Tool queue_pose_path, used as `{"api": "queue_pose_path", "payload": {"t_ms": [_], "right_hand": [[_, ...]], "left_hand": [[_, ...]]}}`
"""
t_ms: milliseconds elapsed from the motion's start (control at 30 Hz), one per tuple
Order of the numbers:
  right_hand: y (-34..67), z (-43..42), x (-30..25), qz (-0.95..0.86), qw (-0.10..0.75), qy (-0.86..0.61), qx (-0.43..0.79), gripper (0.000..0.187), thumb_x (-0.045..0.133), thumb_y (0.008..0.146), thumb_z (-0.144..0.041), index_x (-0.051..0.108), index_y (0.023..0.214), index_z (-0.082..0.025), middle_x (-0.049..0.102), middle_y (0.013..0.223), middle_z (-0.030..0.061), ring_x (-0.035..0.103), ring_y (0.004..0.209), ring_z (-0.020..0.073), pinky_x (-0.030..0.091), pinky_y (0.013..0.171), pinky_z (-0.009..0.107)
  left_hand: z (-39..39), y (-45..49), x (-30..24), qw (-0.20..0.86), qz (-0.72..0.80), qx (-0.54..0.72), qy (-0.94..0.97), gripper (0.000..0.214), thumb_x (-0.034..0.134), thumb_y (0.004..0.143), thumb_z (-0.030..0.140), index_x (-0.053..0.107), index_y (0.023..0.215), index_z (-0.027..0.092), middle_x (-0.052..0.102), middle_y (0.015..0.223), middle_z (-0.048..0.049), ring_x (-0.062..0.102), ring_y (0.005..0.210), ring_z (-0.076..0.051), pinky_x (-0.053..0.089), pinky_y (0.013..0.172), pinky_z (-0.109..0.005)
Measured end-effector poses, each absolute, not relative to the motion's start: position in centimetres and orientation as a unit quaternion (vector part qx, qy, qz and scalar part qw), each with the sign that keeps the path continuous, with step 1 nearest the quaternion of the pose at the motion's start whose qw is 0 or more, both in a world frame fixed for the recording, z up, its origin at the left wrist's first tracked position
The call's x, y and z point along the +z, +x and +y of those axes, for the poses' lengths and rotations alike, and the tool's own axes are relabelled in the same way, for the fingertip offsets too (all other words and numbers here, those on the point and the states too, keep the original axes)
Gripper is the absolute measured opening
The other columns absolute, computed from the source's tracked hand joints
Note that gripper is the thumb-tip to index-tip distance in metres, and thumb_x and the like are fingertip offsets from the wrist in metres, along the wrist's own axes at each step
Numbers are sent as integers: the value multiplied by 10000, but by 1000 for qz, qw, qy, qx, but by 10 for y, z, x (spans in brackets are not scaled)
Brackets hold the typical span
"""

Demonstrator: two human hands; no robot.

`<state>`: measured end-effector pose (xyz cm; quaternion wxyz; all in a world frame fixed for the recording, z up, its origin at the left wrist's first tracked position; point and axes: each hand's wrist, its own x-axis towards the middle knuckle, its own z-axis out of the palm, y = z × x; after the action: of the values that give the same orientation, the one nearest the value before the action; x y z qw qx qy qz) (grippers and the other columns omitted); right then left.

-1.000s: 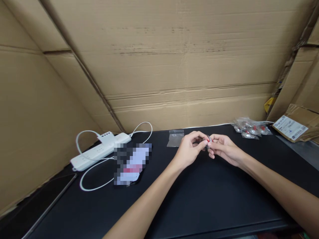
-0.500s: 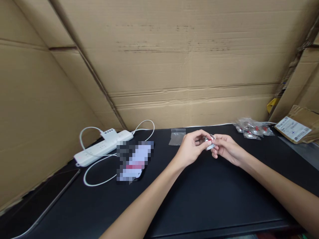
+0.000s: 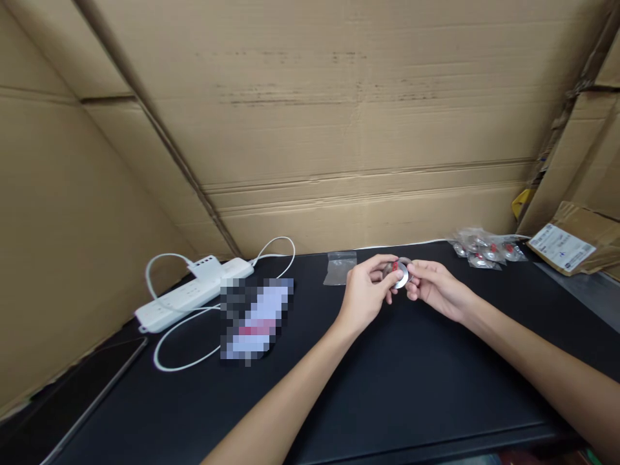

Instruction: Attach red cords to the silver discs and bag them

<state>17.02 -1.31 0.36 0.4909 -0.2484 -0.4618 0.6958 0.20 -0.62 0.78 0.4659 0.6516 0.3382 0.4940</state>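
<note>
Turned since the prev. frame, the round silver metal disc w/ red marking (image 3: 402, 281) showed a shiny flat face btwn the fingertips. L hand (image 3: 365, 294) had thumb + index nearly closed, pinching it; R hand (image 3: 442, 289) had thumb + index closed at its R edge. Small clear plastic bag (image 3: 340, 271) lay just L of L fingers, on the flat black tabletop (image 3: 416, 381); clear plastic packets w/ silver-and-red contents (image 3: 484, 250) sat well R of R fingers.

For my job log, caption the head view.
Left hand holds a metal disc, right hand touching its edge, above a black table.
</note>
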Motion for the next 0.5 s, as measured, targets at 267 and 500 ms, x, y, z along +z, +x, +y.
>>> {"api": "queue_pose_path", "payload": {"t_ms": [267, 500], "right_hand": [[170, -12, 4, -433, 502, -252, 705, 231, 743, 779, -329, 618, 718, -145, 522, 622, -25, 497, 566, 87, 436, 557, 240], [175, -8, 7, -418, 543, -307, 661, 210, 741, 758, -326, 638, 746, -143, 590, 666, 8, 557, 596, 117, 485, 599, 282]], "left_hand": [[-8, 3, 7, 441, 323, 516, 659, 146, 634, 824, 268, 586, 919, 167, 635, 825, -29, 608, 608, -124, 496, 457, -221], [3, -4, 8, 462, 339, 522, 632, 132, 635, 819, 235, 650, 892, 127, 665, 834, -53, 574, 509, -90, 503, 533, -257]]}}
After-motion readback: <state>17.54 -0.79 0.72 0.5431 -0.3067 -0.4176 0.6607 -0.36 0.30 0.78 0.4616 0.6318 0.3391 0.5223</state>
